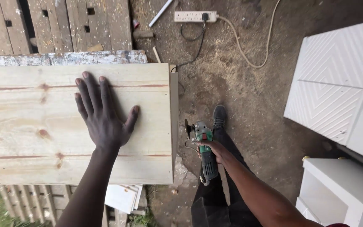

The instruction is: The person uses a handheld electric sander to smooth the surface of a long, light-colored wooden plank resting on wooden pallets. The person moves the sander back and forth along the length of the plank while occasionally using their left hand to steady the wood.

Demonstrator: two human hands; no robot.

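Note:
My left hand (pixel 103 113) lies flat, fingers spread, on a pale pine board (pixel 26 126) with knots and reddish grain lines. My right hand (pixel 216 150) grips a green and black angle grinder (pixel 203 147) by its body, held low beside my leg, just right of the board's right edge. The grinder's disc (pixel 188 128) points toward the board's end without touching it. My black shoe (pixel 219 115) stands on the dirt floor behind the grinder.
A white power strip (pixel 195 16) with a black plug and a cream cable (pixel 248 50) lies on the sawdust-strewn ground ahead. White patterned panels (pixel 337 84) and a white cabinet (pixel 341 193) stand at right. Wooden pallets (pixel 64 25) lie beyond the board.

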